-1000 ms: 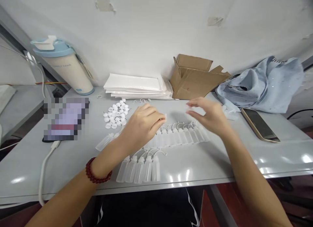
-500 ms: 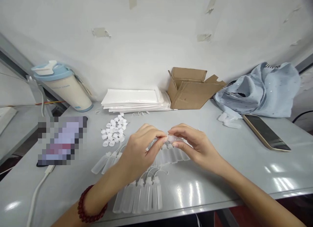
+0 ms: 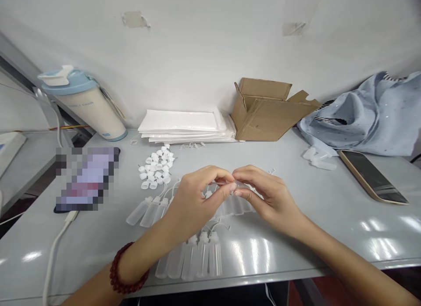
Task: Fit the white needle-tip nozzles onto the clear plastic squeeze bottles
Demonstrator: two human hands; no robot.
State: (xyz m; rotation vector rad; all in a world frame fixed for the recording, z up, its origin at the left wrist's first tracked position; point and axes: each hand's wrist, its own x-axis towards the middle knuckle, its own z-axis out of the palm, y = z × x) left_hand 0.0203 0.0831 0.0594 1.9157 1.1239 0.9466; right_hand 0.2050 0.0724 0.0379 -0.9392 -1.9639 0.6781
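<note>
head cam | forward-down | close over hands [image 3: 271, 194], desk [image 3: 286, 257] | wall [image 3: 204, 47] ahead

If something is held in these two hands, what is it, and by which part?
The left hand and right hand together pinch a small translucent piece; which part cannot be told.

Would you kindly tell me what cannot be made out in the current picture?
In the head view:
Clear piece between the left hand and right hand: their fingers hide its shape.
Middle row of bottles: partly hidden by both hands.
Front row of bottles: leftmost tops hidden by the left forearm.
Left phone: screen blurred by pixelation.
Cardboard box: inside hidden by its front.
Blue cloth: cut off by the right edge.
</note>
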